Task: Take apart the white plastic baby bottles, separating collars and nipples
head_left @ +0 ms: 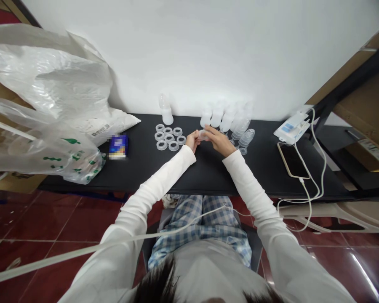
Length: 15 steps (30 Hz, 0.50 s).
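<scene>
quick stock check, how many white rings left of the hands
8. The white rings lie on the black table: three in a far row, three in a middle row, two in a near row. More could be hidden by the left hand.

- I'm at a little work spot; home or workshop, I can't tell.
- Plastic rings [169,141] on my black table [139,172].
- Red floor tiles [66,219], a cardboard box [25,183].

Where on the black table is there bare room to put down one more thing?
Two patches of the table show bare: between the blue box and the pale rings, and between the clear covers and the phone. Crowded: around the left hand and right hand, with rings, covers and bottles close by.
</scene>
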Tool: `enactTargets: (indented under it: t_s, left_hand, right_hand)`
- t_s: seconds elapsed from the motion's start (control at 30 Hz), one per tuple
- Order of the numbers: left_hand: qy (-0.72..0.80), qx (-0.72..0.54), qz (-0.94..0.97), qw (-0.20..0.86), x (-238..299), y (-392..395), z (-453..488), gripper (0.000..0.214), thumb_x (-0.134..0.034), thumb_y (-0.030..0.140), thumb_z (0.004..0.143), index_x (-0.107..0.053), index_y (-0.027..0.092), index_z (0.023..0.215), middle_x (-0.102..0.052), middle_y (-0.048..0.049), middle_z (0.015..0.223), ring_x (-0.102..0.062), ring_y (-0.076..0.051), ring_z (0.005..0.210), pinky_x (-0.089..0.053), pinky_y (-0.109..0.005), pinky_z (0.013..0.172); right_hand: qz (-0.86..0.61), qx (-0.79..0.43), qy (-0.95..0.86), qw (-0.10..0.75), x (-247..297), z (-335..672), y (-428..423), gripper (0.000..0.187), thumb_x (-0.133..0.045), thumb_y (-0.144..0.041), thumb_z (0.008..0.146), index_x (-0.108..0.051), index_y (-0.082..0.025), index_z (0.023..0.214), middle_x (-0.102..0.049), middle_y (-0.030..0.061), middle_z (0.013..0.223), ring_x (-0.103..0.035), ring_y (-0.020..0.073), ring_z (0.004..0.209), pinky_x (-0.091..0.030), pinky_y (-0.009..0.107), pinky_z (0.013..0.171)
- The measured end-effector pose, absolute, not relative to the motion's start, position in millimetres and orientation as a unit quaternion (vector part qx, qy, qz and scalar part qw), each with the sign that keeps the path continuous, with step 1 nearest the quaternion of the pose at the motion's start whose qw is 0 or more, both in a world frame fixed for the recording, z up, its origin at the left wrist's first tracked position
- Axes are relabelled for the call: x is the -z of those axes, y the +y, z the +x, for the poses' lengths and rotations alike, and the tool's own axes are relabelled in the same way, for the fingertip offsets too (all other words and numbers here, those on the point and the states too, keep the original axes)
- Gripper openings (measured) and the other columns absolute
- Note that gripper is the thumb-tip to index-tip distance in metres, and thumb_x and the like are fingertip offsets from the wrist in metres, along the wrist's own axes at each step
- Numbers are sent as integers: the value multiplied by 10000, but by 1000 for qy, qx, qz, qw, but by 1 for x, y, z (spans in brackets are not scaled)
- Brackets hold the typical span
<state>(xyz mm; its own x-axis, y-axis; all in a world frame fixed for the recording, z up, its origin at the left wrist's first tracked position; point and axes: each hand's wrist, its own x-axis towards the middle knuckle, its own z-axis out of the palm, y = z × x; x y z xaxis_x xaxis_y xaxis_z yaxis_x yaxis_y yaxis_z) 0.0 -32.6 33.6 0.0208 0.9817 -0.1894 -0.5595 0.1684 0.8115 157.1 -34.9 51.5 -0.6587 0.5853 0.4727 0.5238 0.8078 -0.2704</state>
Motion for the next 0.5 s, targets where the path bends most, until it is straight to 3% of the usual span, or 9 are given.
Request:
enactTargets:
  t_s: [0.07, 0.17, 0.27, 0.37, 0.5]
  left_hand:
    - [394, -581, 274, 657, -30, -30, 0, 282, -580, 245, 947, -568, 142, 684, -460, 47, 516, -371, -47, 440, -241, -206, 436]
    - [405, -579, 309, 637, -25, -27, 1, 311, -615, 292, 934, -587, 137, 666, -453, 46, 502, -346, -47, 436, -223, -208, 432]
    - [399, -587, 364, 603, -21, -29, 4, 344, -648, 347, 912, -607, 139, 641, -521, 26, 546, -402, -57, 480, -299, -207, 469]
    - [377, -610, 434, 545, -21, -34, 7, 325, -691, 403, 872, -653, 148, 675, -618, 2, 665, -498, -81, 590, -406, -222, 563]
    - [368, -637, 508, 448, -21, -40, 8, 343, -714, 508, 826, -715, 169, 777, -669, -9, 765, -552, -109, 697, -459, -240, 665]
  right_hand:
    - [-277, -80, -917, 277, -52, 160, -36, 481, -282, -26, 907, -615, -228, 1190, -556, 101, 1426, -480, 219, 1400, -487, 429, 1089]
    - [-266, -105, -907, 308, -54, 161, -40, 411, -331, -63, 898, -621, -218, 1144, -591, 111, 1357, -538, 223, 1323, -503, 422, 1064]
    - [-276, -116, -881, 365, -59, 158, -45, 293, -440, -225, 938, -577, -191, 1195, -621, 140, 1248, -587, 248, 1211, -493, 436, 1056]
    - [-380, -89, -819, 420, -60, 153, -49, 393, -459, -458, 967, -546, -156, 1203, -627, 170, 1190, -607, 272, 1123, -497, 439, 1005]
    - [-554, -78, -745, 364, -56, 150, -48, 491, -387, -618, 969, -584, -177, 1055, -681, 118, 894, -663, 283, 866, -517, 408, 829]
